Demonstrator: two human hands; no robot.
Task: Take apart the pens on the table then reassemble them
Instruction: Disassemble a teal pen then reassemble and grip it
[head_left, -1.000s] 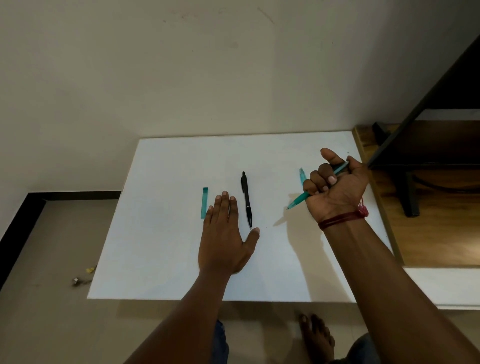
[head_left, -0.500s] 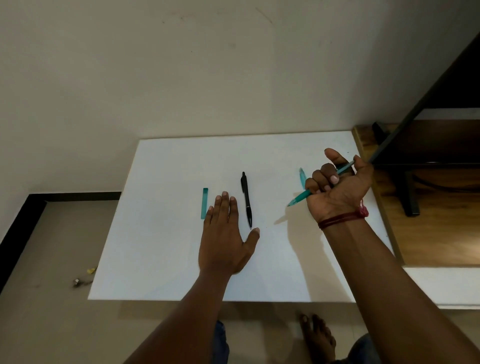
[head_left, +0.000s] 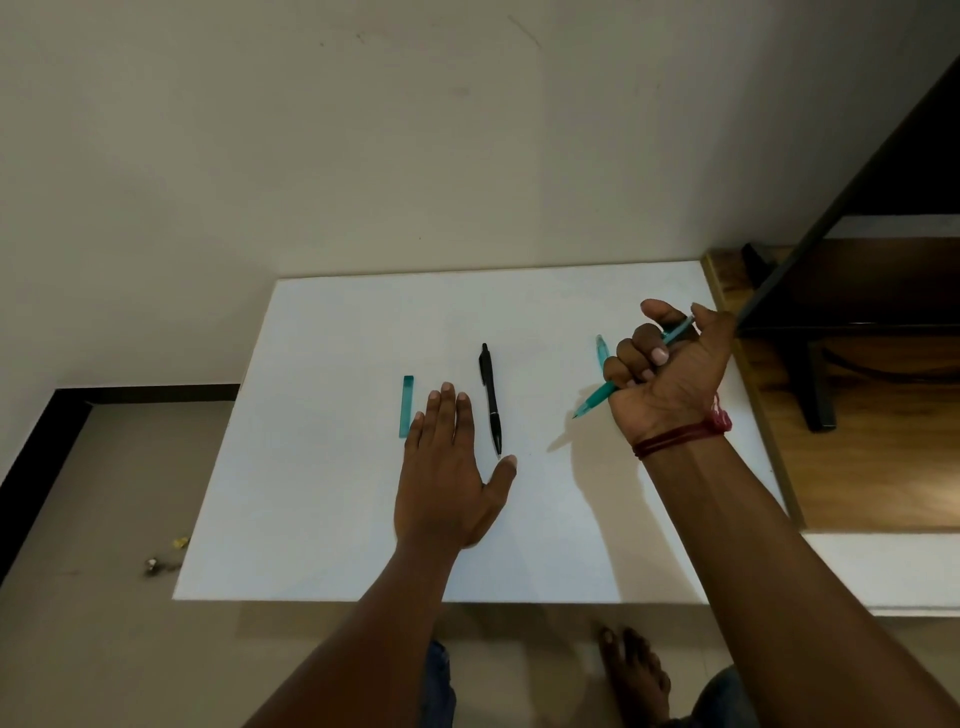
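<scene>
Head camera view, looking down at a white rectangular tabletop (head_left: 332, 467) pushed against a pale wall. The left hand (head_left: 447, 483) lies flat on the table, palm down, fingers straight and together, thumb spread to the right, grasping nothing. Just left of its fingertips lies a short, flat, translucent teal plastic piece (head_left: 407, 407), set lengthwise away from the viewer. Just right of the fingers lies a slim black plastic click pen (head_left: 491, 400), whole, with its clip end far and its tip near; the tip ends right beside the thumb, and whether they touch is unclear. The right hand (head_left: 670, 374) is raised above the right side of the table, clenched in a fist around a slender teal pen body (head_left: 597, 402). The pen's point slants down and to the left out of the fist, and its back end sticks out past the thumb. A second small translucent teal part (head_left: 601, 351) lies on the table just beyond the knuckles, partly hidden by them. A dark red thread bracelet (head_left: 685, 434) circles the right wrist. To the right sits a brown wooden surface (head_left: 883, 467), and a bare foot (head_left: 634, 670) shows below the table's near edge.
</scene>
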